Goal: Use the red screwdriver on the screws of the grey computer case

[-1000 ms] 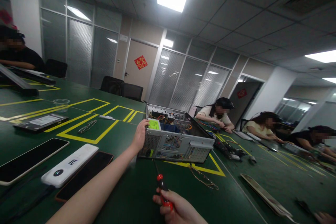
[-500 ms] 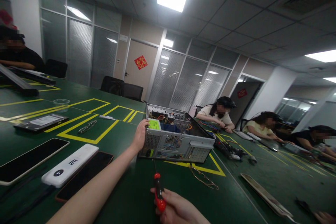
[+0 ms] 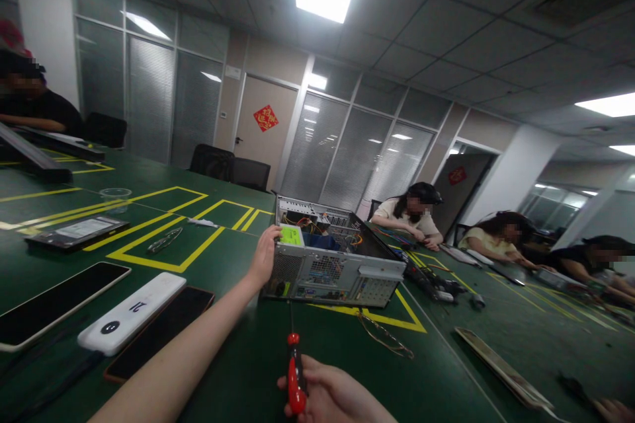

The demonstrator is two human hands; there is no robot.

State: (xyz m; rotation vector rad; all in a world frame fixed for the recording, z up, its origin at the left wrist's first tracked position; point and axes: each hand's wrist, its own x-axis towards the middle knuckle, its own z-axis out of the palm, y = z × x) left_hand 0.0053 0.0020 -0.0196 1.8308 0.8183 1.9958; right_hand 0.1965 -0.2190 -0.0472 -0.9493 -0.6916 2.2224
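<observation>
An open metal computer case [image 3: 342, 277] lies on the green table, with wires and parts showing inside. At its left end is a power supply with a yellow-green label [image 3: 291, 236]. My left hand [image 3: 265, 254] rests on that corner of the case, its fingers bent over the edge beside the label. Below the case, my right hand [image 3: 322, 386] is closed round a red and black screwdriver [image 3: 296, 377]. The shaft points away from me, its tip close to the lower left edge of the case.
To the left are a hard drive [image 3: 77, 231], a plastic cup [image 3: 116, 198], two phones and a white power bank [image 3: 133, 312]. Glasses [image 3: 384, 336] and another phone [image 3: 501, 367] lie at the right. Several people sit around the table.
The screwdriver has turned in my right hand and its handle has shifted slightly left. My left hand has stayed on the case.
</observation>
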